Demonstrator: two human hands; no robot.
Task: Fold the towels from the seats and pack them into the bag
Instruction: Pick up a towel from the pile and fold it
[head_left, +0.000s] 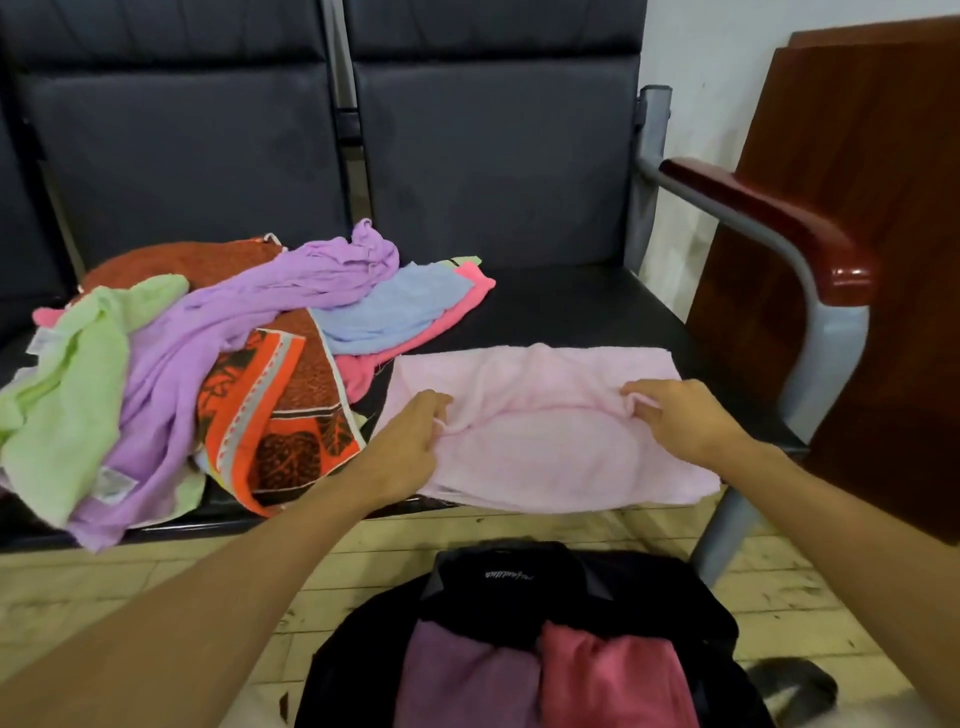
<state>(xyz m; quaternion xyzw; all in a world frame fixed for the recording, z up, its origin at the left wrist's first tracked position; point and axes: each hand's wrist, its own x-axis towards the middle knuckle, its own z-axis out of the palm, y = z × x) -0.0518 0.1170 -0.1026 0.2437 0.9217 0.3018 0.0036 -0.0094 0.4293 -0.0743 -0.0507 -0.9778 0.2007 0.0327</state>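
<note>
A pale pink towel (545, 447) lies spread across the right black seat (571, 306), its near edge hanging over the seat's front. My left hand (410, 441) pinches a ridge of this towel at its left side. My right hand (675, 415) pinches the same ridge further right. On the left seat a loose heap holds a purple towel (234, 322), a green towel (67, 395), an orange patterned towel (275, 415), a light blue towel (395, 306) and a bright pink towel (457, 312). Below, on the floor, stands an open black bag (519, 587) with a mauve folded towel (462, 680) and a rose folded towel (613, 675) inside.
A grey metal armrest with a red-brown wooden top (769, 223) bounds the right seat. Beside it stands a dark wooden panel (857, 208). The floor (156, 587) is pale worn wood. Dark seat backs (467, 130) rise behind the towels.
</note>
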